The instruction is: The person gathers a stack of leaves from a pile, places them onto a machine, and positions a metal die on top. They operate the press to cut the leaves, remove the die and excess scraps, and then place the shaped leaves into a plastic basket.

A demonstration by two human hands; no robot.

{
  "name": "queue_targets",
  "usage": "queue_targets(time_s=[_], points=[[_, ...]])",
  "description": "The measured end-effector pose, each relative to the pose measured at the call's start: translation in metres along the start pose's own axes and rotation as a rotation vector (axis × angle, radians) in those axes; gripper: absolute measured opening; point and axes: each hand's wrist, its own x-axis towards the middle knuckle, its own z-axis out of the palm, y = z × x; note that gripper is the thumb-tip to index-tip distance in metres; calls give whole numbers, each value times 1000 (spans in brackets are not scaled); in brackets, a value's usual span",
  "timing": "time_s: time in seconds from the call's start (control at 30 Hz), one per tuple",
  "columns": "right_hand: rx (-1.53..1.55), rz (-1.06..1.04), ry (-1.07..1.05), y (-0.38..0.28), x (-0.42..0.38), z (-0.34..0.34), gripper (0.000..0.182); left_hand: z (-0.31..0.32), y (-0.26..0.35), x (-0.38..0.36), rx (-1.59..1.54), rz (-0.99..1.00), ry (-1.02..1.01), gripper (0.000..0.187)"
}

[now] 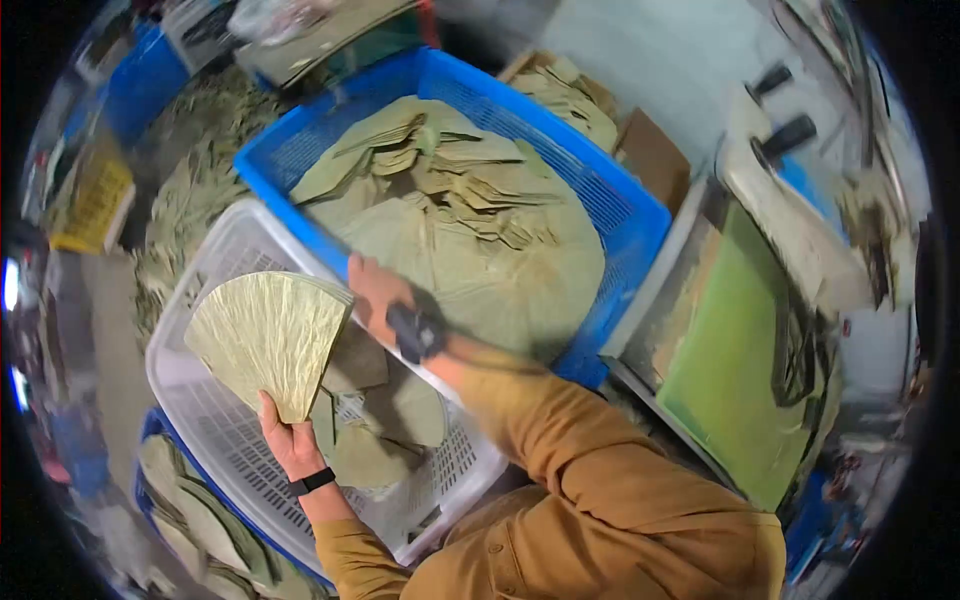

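A fan-shaped stack of pale green leaf-like sheets (275, 330) is held at its narrow end by my left hand (291, 446), over the white basket (225, 425). More folded pieces (375, 440) lie inside that basket. My right hand (377, 297) is over the shared edge of the white basket and the blue basket (625, 215), near the fan's right corner; motion blurs it, and its fingers are hard to make out. In the blue basket, similar fan-shaped stacks (470, 240) are laid out in a broad round heap.
A cardboard box (652, 155) with more sheets stands behind the blue basket. A green board (735, 370) lies at the right. Loose leaves (195, 200) are piled at the upper left, and a blue-rimmed container (150, 430) of folded pieces sits at the lower left.
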Motion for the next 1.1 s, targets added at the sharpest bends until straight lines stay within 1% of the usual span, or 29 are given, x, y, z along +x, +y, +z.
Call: queue_targets(time_s=[0.03,0.07,0.1,0.13,0.17,0.2,0.27,0.33,0.4,0.43,0.47,0.5,0.53,0.57,0.6,0.67,0.7,0.73,0.77,0.8,0.87,0.93,0.97,1.0,1.03,1.07,1.1], points=[[282,-123,502,9,-34,16,53,17,-6,-7,63,2,-50,39],[-7,32,248,4,-47,2,50,31,-15,-7,104,-17,-68,39],[-219,74,101,6,-83,-16,47,43,-23,-3,317,7,-129,39],[-226,131,-6,5,-106,-40,46,58,-34,0,527,32,-195,38],[-167,112,64,9,-134,-60,48,96,-56,-17,1160,231,-406,40],[-173,78,96,17,-157,-73,49,120,-79,-16,1179,229,-430,40],[-155,31,155,34,-196,-83,48,169,-128,-2,542,-172,-240,41],[-123,26,188,51,-227,-87,46,192,-183,22,625,-271,-286,42],[-28,36,-64,66,-257,-103,45,207,-242,40,712,-322,-399,40],[-38,47,-63,77,-269,-111,45,182,-272,87,844,-326,-552,38],[-45,2,-118,87,-279,-119,47,162,-299,128,971,-327,-711,37],[-54,-37,-168,92,-283,-122,49,191,-328,99,913,-404,-555,40],[-77,-16,-156,92,-284,-119,49,224,-355,64,850,-480,-408,43],[-55,-69,-114,96,-284,-115,49,223,-380,73,809,-552,-421,42],[-34,-129,-86,100,-287,-109,49,220,-405,84,799,-568,-441,44],[-50,-140,-166,102,-294,-88,47,214,-447,101,917,-500,-385,46],[148,-57,-93,102,-293,-79,44,208,-466,117,894,-508,-392,46],[62,-124,121,107,-298,-72,41,197,-482,131,1099,-435,-375,46],[42,-111,153,105,-290,-90,38,185,-492,138,1310,-364,-349,46],[30,-95,182,100,-281,-111,35,196,-485,108,1316,-211,-250,45],[71,-81,154,101,-279,-121,33,196,-472,89,1190,-176,-243,36],[102,-122,161,101,-277,-123,31,159,-469,122,1197,-98,-299,31],[53,-102,104,100,-277,-120,31,174,-446,103,1135,-69,-271,30],[5,-92,47,98,-277,-120,31,186,-415,93,1183,-189,-306,26],[-5,-117,78,98,-275,-126,29,196,-395,75,1101,-124,-295,21],[-82,-130,120,98,-277,-122,28,202,-379,53,1017,-37,-266,17],[-55,-123,76,99,-276,-122,25,198,-361,35,951,31,-334,11]])
